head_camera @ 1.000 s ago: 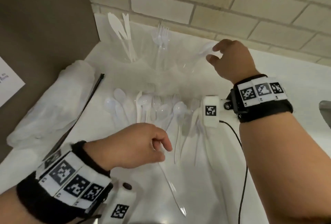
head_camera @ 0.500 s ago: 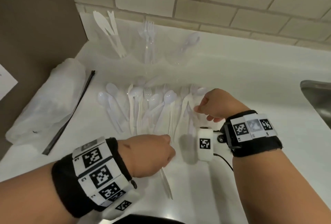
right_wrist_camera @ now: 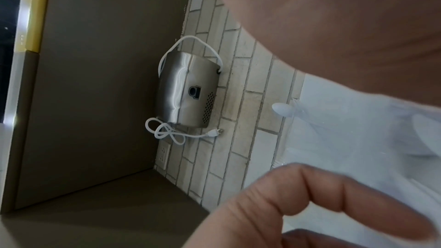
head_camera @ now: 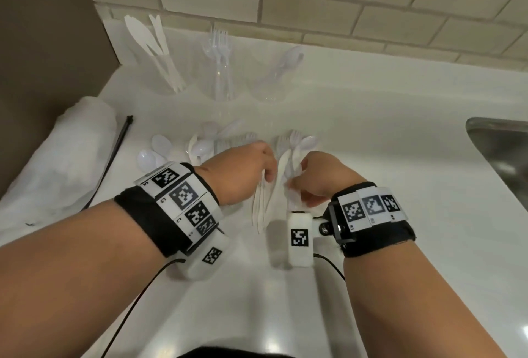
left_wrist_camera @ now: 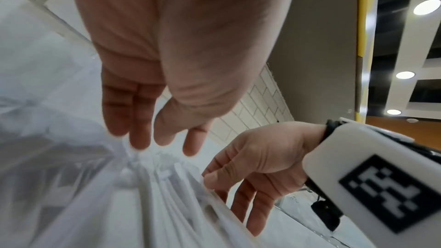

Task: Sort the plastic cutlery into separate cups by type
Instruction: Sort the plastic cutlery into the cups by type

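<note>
We see both hands lowered over the loose cutlery pile (head_camera: 265, 163) that lies on the white counter (head_camera: 385, 134), midway between its back edge and its near edge; the left hand (head_camera: 243, 174) reaches in from the left with its fingers (left_wrist_camera: 140, 112) extended and loosely spread, their tips just above the white handles, holding nothing; the right hand (head_camera: 317, 177) sits just beside it, and from the left wrist view we see its thumb and curled forefinger pinching a white utensil handle (left_wrist_camera: 190, 191) at the right side of the pile, though we cannot tell which type of piece it is. Along the back edge of the counter, against the tiled wall (head_camera: 314, 0), stand three clear cups in a row; the left cup (head_camera: 160, 71) holds knives (head_camera: 148, 37), the middle cup (head_camera: 220, 77) holds forks (head_camera: 220, 40), the right cup (head_camera: 271, 77) holds spoons (head_camera: 288, 57). Toward the left edge of the counter lie a clear plastic bag (head_camera: 71, 163) and a thin black strip (head_camera: 114, 154), just beside the outermost spoons of the pile; at the right edge the rim of a metal sink (head_camera: 497, 140) shows. From the right wrist view we note a steel wall unit (right_wrist_camera: 188, 88) with a white cord on the tiles.
</note>
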`<state>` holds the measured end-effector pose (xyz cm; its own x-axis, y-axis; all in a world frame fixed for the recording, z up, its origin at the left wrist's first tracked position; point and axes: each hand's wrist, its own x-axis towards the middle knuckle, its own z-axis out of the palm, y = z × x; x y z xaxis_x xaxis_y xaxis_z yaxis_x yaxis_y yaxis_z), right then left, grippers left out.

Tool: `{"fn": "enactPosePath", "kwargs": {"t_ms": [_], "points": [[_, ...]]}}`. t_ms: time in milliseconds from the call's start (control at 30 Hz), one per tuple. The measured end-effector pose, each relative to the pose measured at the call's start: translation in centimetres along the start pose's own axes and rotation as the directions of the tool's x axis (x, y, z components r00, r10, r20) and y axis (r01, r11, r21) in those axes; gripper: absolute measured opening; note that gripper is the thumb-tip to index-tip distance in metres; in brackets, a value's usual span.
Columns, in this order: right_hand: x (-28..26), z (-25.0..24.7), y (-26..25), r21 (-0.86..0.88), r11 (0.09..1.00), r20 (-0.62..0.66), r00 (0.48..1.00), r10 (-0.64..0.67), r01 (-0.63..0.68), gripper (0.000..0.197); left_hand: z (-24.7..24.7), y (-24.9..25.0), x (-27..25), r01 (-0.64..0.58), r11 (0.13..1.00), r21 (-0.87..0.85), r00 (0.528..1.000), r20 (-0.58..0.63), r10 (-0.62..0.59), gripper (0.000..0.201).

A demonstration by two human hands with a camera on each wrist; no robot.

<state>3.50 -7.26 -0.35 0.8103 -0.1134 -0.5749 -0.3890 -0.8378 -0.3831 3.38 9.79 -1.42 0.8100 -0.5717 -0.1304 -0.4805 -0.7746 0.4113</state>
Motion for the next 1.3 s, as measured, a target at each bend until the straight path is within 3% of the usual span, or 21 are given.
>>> {"fn": "enactPosePath", "kwargs": {"t_ms": [100,200,300,400,567,700,833,933,1033,1167,1300], "points": [[0.8,-0.1,-0.3,0.120,0.992,-0.020,0.999,0.032,-0.029,0.038,0.0,-0.4,0.5,0.145,0.988,-0.054,0.983,-0.109,-0.150,0.044],[1.4,0.1,-1.1,0.160,0.987,-0.029,1.000,0.012,-0.007,0.045,0.2,-0.7,1.2,0.236,0.972,0.007,0.971,-0.046,-0.236,0.038],[1.6,0.5,-1.9,0.062,0.997,-0.043,0.998,-0.051,0.054,0.051,0.0,-0.5,1.6,0.268,0.963,0.007,0.963,0.011,-0.268,0.036],[2.1,0.9,-2.6,-0.035,0.997,-0.069,0.995,-0.073,0.070,0.059,-0.4,-0.7,2.0,0.312,0.938,-0.151,0.950,0.039,-0.309,0.040],[3.0,2.0,-3.7,-0.211,0.976,-0.109,0.992,-0.071,0.047,0.089,-0.7,-0.8,2.1,0.360,0.880,-0.308,0.932,0.082,-0.352,0.048],[4.2,3.0,-4.1,-0.340,0.935,-0.111,0.983,-0.144,0.099,0.068,-0.8,-0.4,1.9,0.347,0.868,-0.354,0.937,0.108,-0.331,0.054],[5.1,3.7,-4.3,-0.370,0.925,-0.128,0.982,-0.140,0.084,0.052,-0.8,0.0,1.9,0.311,0.893,-0.325,0.950,0.120,-0.287,0.047],[5.4,4.5,-4.7,-0.282,0.959,-0.178,0.980,-0.088,0.035,0.050,-0.7,0.0,2.0,0.288,0.923,-0.257,0.957,0.105,-0.269,0.032],[5.2,4.7,-4.6,-0.297,0.953,-0.198,0.973,-0.114,0.052,0.048,-0.6,-0.3,2.0,0.293,0.920,-0.261,0.956,0.109,-0.273,0.026],[4.7,4.3,-4.2,-0.268,0.938,-0.171,0.948,-0.270,0.219,0.033,-0.6,-0.5,1.8,0.308,0.889,-0.339,0.951,0.101,-0.291,0.040],[4.7,4.6,-4.5,-0.203,0.953,-0.181,0.948,-0.260,0.223,0.029,-0.5,-0.8,1.7,0.334,0.871,-0.360,0.943,0.118,-0.313,0.040]]}}
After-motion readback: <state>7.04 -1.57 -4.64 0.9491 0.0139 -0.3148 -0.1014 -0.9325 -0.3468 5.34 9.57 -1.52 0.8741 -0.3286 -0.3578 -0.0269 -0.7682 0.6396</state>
